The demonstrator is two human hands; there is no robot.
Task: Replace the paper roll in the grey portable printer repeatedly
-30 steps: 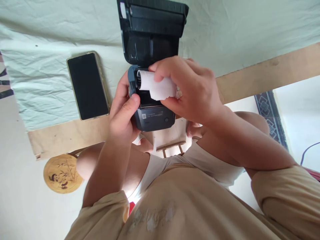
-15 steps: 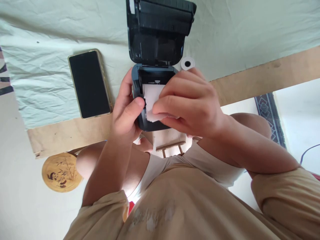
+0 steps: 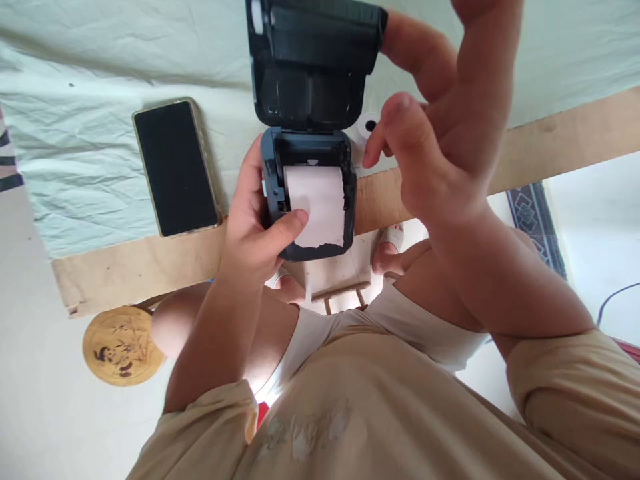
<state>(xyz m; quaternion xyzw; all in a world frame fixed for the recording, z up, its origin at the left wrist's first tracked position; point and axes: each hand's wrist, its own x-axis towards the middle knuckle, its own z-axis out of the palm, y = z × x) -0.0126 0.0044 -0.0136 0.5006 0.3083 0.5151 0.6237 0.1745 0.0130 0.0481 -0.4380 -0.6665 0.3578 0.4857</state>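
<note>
A small dark portable label printer (image 3: 273,200) is in my left hand (image 3: 250,230), whose thumb presses on the white paper (image 3: 323,200) lying in the printer's bay. The paper's front edge is torn and uneven. The printer's black lid (image 3: 310,93) stands raised at the back. My right hand (image 3: 450,127) is to the right with its fingers apart, one fingertip at the lid's right edge. Behind its lower fingers a small white paper roll (image 3: 367,125) with a dark core is partly hidden.
A phone (image 3: 177,167) in a clear case lies on the pale green cloth (image 3: 90,173) to the left. The table's bare wooden edge (image 3: 140,270) runs in front. Below it are a round wooden stool (image 3: 123,347) with a panda picture and my legs.
My right hand has let go of the paper and moved up and right to the lid's edge. My left thumb has shifted inward onto the paper, which lies flatter in the bay.
</note>
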